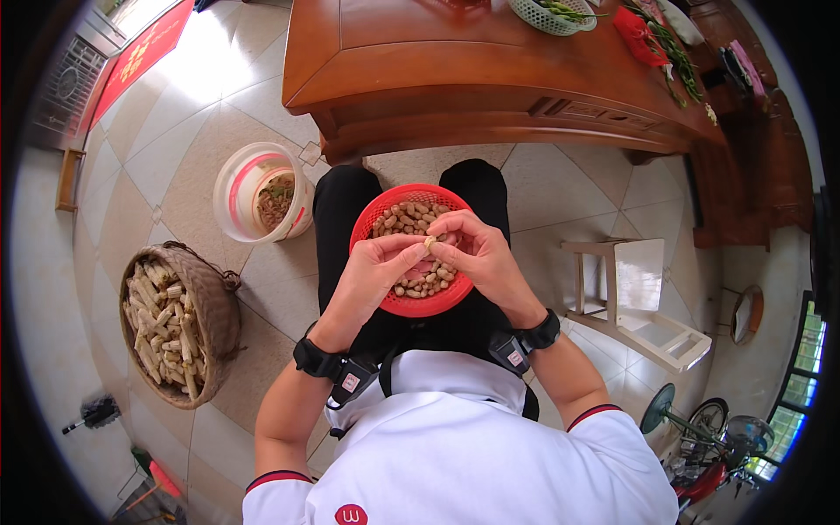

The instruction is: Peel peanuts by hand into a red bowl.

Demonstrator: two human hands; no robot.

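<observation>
A red plastic basket (426, 307) rests on the lap, holding unshelled peanuts (420, 220). Just above its middle, both hands meet at one peanut (430, 244). My left hand (387, 259) pinches it between thumb and forefinger from the left. From the right, my right hand (469, 246) holds the same peanut with thumb and fingertips, the other fingers curled. The hands cover some of the peanuts in the basket. Whether the shell is cracked is too small to tell.
A white plastic bucket (226, 197) with brown scraps stands left of the knees, near a woven basket (223, 315) of corncobs. Ahead is a wooden table (459, 65) bearing a colander (554, 20) of green vegetables. A small white chair (640, 275) is at the right.
</observation>
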